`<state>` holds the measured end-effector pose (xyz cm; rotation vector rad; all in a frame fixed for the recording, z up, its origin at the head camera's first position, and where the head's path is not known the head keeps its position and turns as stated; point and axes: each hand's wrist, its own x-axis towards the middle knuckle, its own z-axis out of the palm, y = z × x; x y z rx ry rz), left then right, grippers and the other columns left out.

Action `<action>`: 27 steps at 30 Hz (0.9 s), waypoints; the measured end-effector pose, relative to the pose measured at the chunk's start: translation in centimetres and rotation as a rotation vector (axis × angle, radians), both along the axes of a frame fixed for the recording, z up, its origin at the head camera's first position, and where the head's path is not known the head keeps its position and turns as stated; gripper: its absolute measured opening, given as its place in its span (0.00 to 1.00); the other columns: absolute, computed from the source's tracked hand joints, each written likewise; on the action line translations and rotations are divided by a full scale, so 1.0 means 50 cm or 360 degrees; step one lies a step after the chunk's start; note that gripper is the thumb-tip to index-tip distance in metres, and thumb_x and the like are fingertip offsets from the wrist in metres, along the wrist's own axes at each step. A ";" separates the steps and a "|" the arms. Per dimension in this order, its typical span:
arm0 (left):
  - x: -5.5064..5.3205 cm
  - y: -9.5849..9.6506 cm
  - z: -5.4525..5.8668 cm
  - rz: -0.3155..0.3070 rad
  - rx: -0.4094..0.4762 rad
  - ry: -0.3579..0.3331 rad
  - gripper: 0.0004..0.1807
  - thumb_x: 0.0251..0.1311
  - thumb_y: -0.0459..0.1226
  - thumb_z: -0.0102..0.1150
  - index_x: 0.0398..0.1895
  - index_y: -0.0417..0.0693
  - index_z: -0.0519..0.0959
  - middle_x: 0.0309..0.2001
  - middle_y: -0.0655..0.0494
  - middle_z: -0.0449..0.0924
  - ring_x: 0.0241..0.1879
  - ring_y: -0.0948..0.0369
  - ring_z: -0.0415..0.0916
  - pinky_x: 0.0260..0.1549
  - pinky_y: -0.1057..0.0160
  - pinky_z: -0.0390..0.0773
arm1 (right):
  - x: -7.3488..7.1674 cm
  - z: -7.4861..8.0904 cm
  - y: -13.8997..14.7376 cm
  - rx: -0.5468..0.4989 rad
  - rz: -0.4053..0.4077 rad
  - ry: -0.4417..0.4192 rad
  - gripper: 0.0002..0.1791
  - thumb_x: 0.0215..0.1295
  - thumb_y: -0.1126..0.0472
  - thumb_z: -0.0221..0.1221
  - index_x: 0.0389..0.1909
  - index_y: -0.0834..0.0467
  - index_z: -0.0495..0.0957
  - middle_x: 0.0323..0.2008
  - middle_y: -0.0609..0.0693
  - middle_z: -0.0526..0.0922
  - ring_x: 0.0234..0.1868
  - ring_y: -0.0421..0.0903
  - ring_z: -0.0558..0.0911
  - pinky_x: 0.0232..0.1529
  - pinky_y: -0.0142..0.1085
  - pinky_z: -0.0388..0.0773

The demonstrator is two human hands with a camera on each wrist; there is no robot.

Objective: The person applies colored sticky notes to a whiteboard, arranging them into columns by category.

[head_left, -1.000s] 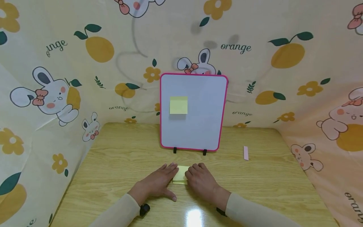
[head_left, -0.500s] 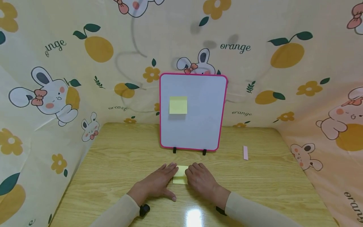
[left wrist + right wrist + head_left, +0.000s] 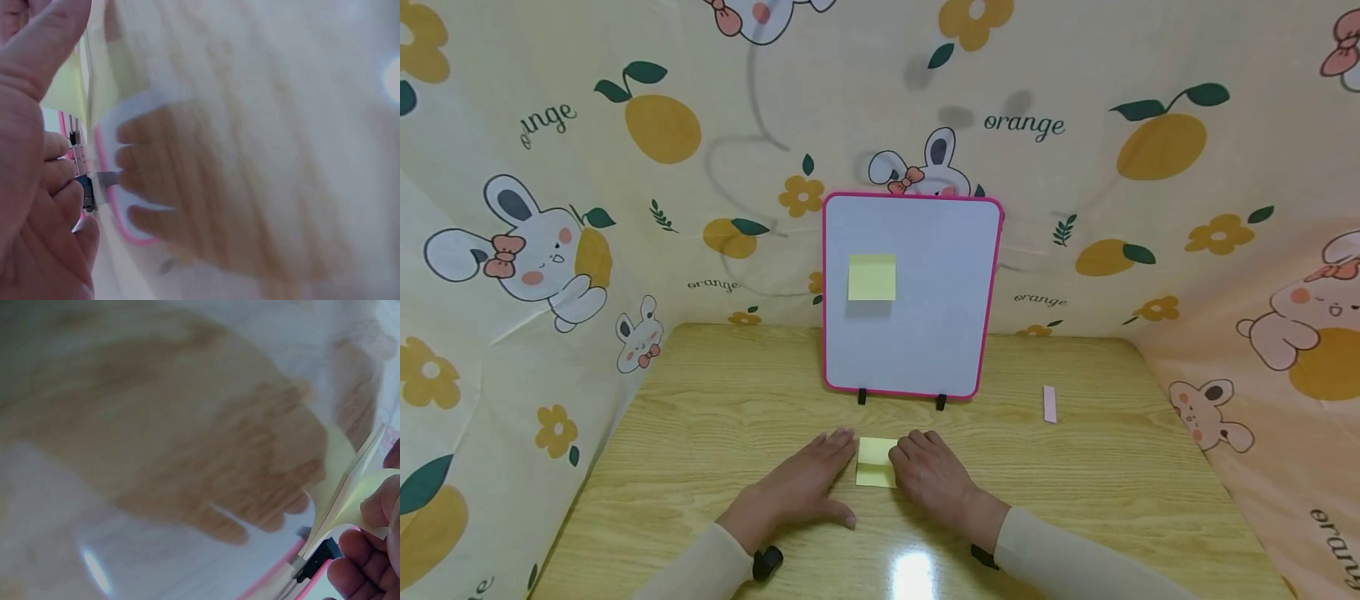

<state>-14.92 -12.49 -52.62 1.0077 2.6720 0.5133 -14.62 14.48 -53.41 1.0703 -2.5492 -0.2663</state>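
A pale yellow sticky note pad lies on the table in front of the whiteboard. My right hand covers its right side and pinches the top sticky note between thumb and fingers. In the right wrist view that sheet curls up away from the pad. My left hand rests flat on the table just left of the pad, fingers straight and thumb spread. Another yellow sticky note is stuck on the left half of the whiteboard.
The pink-framed whiteboard stands upright on black feet at the back of the wooden table. A small pale pink strip lies to its right. A patterned cloth surrounds the table.
My left hand has slid left off the pad. The top sheet's near edge has lifted and bent back under my right hand, which has stayed in place.
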 end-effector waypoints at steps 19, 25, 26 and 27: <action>0.064 0.019 0.009 -0.0292 -0.0179 0.0257 0.45 0.74 0.65 0.49 0.79 0.41 0.66 0.80 0.45 0.64 0.81 0.50 0.59 0.80 0.54 0.63 | -0.011 0.014 0.003 -0.0102 -0.0014 -0.0141 0.12 0.68 0.58 0.66 0.33 0.52 0.71 0.31 0.43 0.74 0.36 0.44 0.74 0.39 0.35 0.74; 0.065 0.027 -0.002 -0.0291 -0.0224 0.0275 0.51 0.69 0.69 0.49 0.81 0.41 0.64 0.81 0.43 0.61 0.82 0.50 0.57 0.80 0.54 0.62 | -0.016 0.007 0.002 -0.0141 0.0024 -0.0027 0.13 0.66 0.59 0.66 0.30 0.52 0.69 0.28 0.44 0.72 0.33 0.43 0.71 0.35 0.34 0.69; 0.065 0.027 -0.003 -0.0291 -0.0224 0.0279 0.51 0.69 0.70 0.49 0.81 0.40 0.64 0.81 0.43 0.60 0.82 0.51 0.57 0.80 0.54 0.62 | -0.018 0.005 0.002 -0.0142 0.0030 -0.0003 0.13 0.66 0.60 0.66 0.30 0.53 0.69 0.28 0.44 0.72 0.33 0.44 0.71 0.35 0.34 0.68; 0.066 0.028 -0.002 -0.0294 -0.0224 0.0286 0.52 0.69 0.70 0.50 0.81 0.40 0.64 0.81 0.43 0.61 0.82 0.51 0.57 0.80 0.54 0.62 | -0.020 0.005 0.003 -0.0135 0.0035 0.0022 0.13 0.65 0.60 0.65 0.29 0.53 0.69 0.27 0.44 0.71 0.32 0.44 0.70 0.35 0.34 0.68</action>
